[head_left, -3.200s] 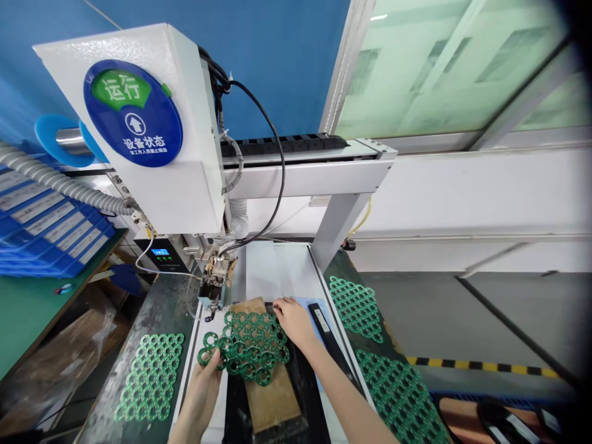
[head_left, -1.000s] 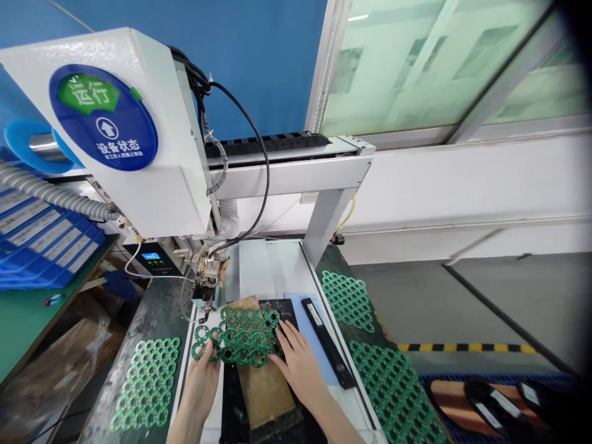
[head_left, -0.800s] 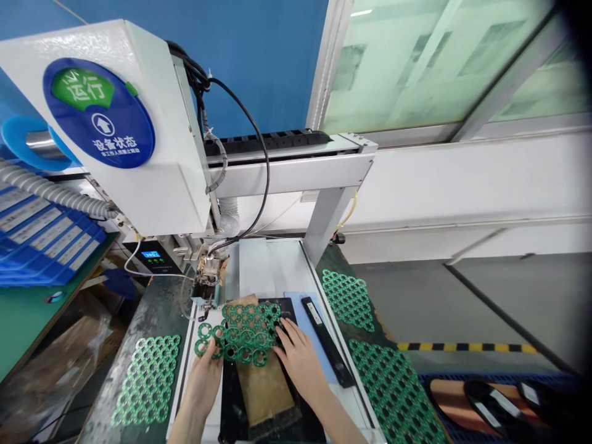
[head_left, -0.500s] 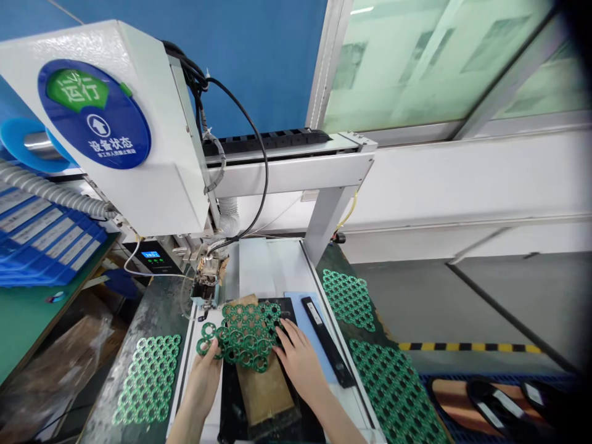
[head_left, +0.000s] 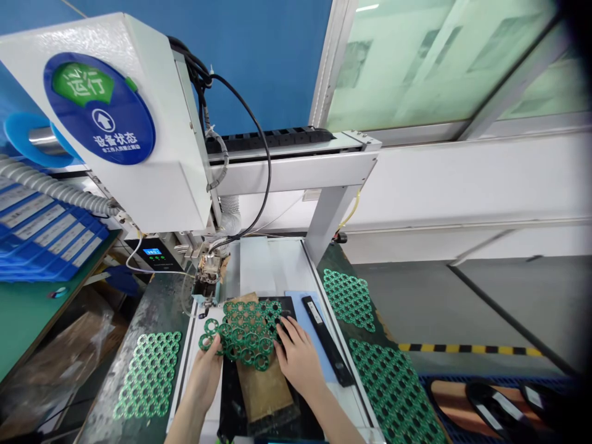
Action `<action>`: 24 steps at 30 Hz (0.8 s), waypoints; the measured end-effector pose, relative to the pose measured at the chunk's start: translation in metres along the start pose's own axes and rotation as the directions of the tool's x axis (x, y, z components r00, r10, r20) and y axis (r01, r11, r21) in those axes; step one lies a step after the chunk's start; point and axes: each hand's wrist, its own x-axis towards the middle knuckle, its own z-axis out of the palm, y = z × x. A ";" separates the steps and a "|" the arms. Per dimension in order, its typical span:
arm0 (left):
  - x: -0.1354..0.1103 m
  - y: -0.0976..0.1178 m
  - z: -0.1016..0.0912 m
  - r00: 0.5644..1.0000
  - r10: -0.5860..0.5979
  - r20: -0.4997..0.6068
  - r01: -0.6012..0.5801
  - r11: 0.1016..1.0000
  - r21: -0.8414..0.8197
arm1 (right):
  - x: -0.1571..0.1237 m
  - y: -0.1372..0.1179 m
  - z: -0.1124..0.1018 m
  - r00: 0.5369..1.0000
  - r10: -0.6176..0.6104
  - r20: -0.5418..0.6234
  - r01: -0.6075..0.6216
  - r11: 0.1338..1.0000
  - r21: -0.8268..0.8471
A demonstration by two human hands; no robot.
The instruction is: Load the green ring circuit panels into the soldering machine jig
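A green panel of ring-shaped circuit boards (head_left: pixel 245 333) lies on a brown board (head_left: pixel 266 388) set in a black fixture (head_left: pixel 231 401) under the white machine head (head_left: pixel 139 123). My left hand (head_left: pixel 206 373) pinches the panel's left edge between thumb and fingers. My right hand (head_left: pixel 298 357) rests with fingers spread flat on the panel's right edge. The machine's nozzle (head_left: pixel 208 283) hangs just behind the panel's left corner.
More green ring panels lie to the left (head_left: pixel 148 373) and to the right (head_left: pixel 349 299), (head_left: pixel 398 394). A black bar (head_left: pixel 326 339) lies on a blue sheet right of the fixture. Blue folders (head_left: pixel 46 234) stack at far left. Dark sandals (head_left: pixel 499 407) sit at lower right.
My right hand has come from the panel's far edge to its right side. The panel has shifted slightly on the brown board while my left hand keeps its hold.
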 end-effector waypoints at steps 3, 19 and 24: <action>0.001 0.000 -0.001 1.000 0.012 0.003 -0.012 1.000 0.002 | 0.001 0.001 -0.001 1.000 -0.012 -0.002 0.012 1.000 -0.002; 0.002 -0.005 -0.005 0.997 0.057 0.046 -0.057 0.998 0.002 | -0.001 0.011 0.005 0.984 -0.140 -0.110 0.134 0.989 -0.058; -0.012 -0.005 -0.008 0.995 0.073 -0.065 -0.077 0.996 -0.050 | -0.002 0.014 0.007 0.972 -0.178 -0.154 0.167 0.983 -0.079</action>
